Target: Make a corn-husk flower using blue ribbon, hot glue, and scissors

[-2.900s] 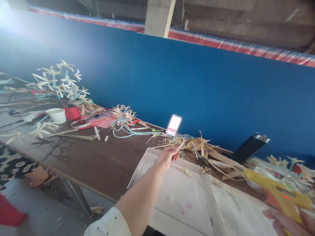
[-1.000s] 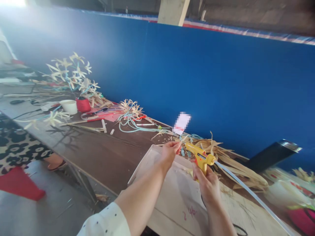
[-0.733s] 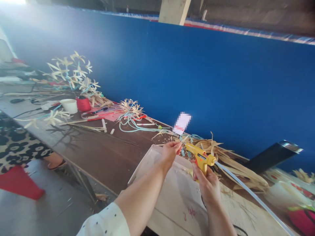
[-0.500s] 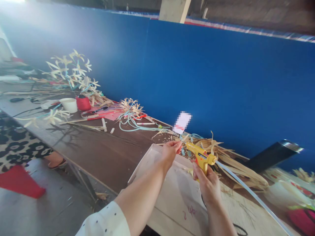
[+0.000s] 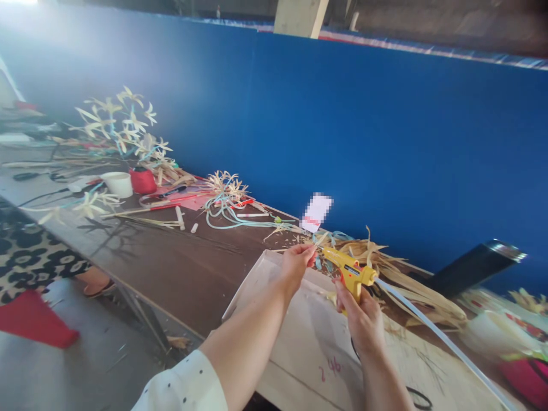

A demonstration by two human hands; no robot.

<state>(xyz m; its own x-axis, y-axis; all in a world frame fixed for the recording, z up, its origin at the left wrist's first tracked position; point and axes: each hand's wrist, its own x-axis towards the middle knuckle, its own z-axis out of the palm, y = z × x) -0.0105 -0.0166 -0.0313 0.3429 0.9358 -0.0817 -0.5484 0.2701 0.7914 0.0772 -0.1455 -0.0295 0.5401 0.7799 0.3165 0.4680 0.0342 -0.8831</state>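
My right hand (image 5: 363,317) is wrapped round the grip of a yellow hot glue gun (image 5: 349,271), whose nozzle points left. A long pale glue stick (image 5: 440,339) runs out of its back end. My left hand (image 5: 298,260) pinches a small pale strip (image 5: 320,240), perhaps a piece of dried husk, right at the nozzle. Whether nozzle and strip touch I cannot tell. Both hands are above a shallow white cardboard tray (image 5: 252,281). Dried corn husks (image 5: 411,291) lie behind the glue gun.
A bunch of husk flowers on blue stems (image 5: 226,188) lies farther left, beyond it a white cup (image 5: 119,184) and a red spool (image 5: 142,180). A black cylinder (image 5: 475,268) leans at the right. The blue wall (image 5: 342,125) borders the table. A person's patterned clothing (image 5: 38,251) shows at left.
Hardly anything differs: both hands and the glue gun keep their places. The view has shifted very slightly, and the person's foot at the left looks a little different.
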